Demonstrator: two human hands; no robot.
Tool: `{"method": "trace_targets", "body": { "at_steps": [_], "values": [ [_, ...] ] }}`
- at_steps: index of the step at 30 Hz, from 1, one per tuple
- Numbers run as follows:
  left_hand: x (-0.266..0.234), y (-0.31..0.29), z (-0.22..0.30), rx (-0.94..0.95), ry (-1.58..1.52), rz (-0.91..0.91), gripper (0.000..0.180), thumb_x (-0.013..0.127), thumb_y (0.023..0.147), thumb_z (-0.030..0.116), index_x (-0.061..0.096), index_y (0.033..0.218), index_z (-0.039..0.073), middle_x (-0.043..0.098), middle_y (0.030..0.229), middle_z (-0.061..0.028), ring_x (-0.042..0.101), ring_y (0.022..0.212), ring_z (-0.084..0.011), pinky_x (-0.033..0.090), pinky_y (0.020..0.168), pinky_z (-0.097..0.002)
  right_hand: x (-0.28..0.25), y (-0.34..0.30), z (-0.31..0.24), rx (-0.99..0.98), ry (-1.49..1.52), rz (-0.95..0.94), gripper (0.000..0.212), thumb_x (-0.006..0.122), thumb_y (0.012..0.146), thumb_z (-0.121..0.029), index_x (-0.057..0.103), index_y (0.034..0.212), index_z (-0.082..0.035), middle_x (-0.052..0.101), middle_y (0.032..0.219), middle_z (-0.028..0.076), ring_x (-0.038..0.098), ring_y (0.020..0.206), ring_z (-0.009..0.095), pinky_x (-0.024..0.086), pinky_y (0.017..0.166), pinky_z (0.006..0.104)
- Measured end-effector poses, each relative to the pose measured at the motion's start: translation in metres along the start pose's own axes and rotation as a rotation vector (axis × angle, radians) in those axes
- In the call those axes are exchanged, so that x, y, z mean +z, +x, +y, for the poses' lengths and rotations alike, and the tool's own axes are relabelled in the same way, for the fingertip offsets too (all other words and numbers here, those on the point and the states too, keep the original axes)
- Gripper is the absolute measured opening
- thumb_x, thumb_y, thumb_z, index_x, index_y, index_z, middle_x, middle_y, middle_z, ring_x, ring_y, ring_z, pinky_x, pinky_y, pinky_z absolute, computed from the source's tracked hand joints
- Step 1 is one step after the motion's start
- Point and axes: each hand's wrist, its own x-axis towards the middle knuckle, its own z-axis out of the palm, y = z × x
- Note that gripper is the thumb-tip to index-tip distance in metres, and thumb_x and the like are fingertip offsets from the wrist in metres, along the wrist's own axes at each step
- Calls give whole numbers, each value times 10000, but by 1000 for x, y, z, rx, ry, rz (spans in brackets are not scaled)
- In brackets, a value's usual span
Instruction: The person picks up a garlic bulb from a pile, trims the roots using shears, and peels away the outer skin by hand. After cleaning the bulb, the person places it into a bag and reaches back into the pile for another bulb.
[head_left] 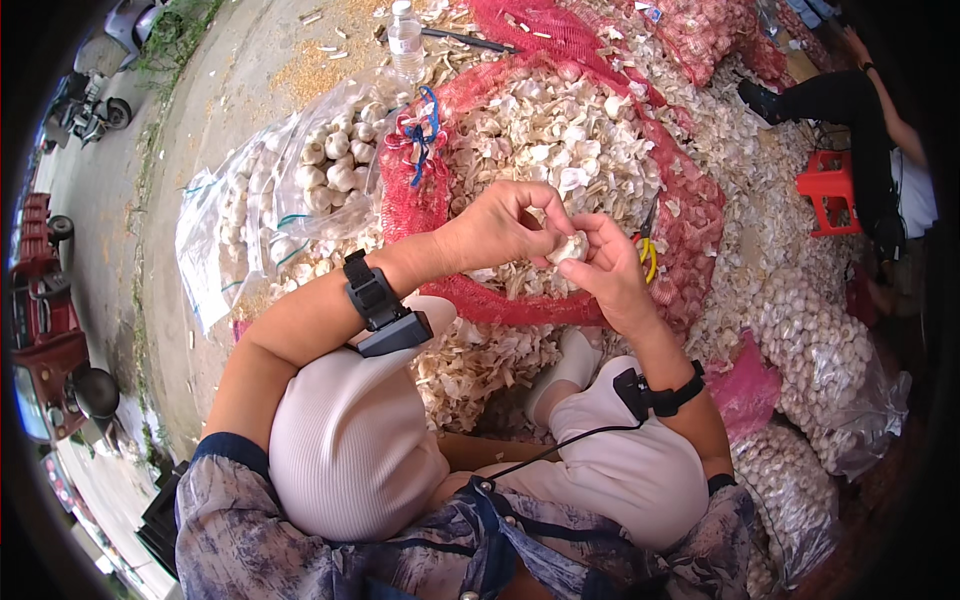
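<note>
A small white garlic bulb [570,249] is held over a red mesh sack heaped with papery garlic skins. Its lower right side is gripped between the thumb and fingers of my right hand [612,268]. My left hand [508,224] meets it from the left, thumb and forefinger curled in a pinch at its edge. Whether a strip of skin is between those fingertips is too small to tell. Beside my right hand, scissors with yellow handles [648,258] stick into the sack's right edge. The red mesh sack [470,292] has its rim rolled down around the skins [535,130].
At left lies a clear plastic bag [215,255] of garlic bulbs; a water bottle [405,45] stands behind it. Filled garlic bags [815,370] crowd the right. Beyond them are a red stool [828,190] and another person's dark-trousered leg [815,100]. Vehicles [60,330] line the far left.
</note>
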Motion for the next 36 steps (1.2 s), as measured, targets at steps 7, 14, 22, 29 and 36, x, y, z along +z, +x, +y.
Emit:
{"method": "trace_targets", "body": {
  "at_steps": [7,14,22,29,36],
  "values": [
    [4,5,-8,34,-26,39,54,605,902,38,585,927,-5,633,897,-49,663,756,-124,586,708,-247,-13,-2,-2,7,91,-24,463,625,821,-68,460,1250,-16,576,1117,63,552,1012,111,452,831,259],
    [-3,2,-6,-207,-142,129,145,630,900,76,548,983,-12,630,918,-91,687,779,-165,591,672,-264,-7,0,-2,-74,41,17,441,608,828,-81,456,1240,-38,548,1182,75,532,1057,133,430,869,288],
    [-1,2,-3,-189,-268,66,161,633,884,62,542,991,-14,664,835,-108,695,723,-186,594,655,-266,-5,2,-2,-152,19,22,391,627,857,-59,444,1202,-33,523,1175,81,538,1078,149,424,962,310],
    [2,3,-1,-245,-338,59,133,623,885,34,535,975,-7,633,877,-104,696,772,-190,602,673,-277,-3,1,-1,-128,37,30,414,637,858,-67,439,1220,-32,526,1172,79,531,1085,144,422,963,309],
    [6,6,-15,-71,-180,23,187,637,889,68,520,1015,-7,604,904,-81,666,774,-155,593,664,-283,1,2,-1,-175,-19,48,425,619,846,-11,438,1230,-30,537,1144,70,537,1068,135,438,939,301]
  ]
}}
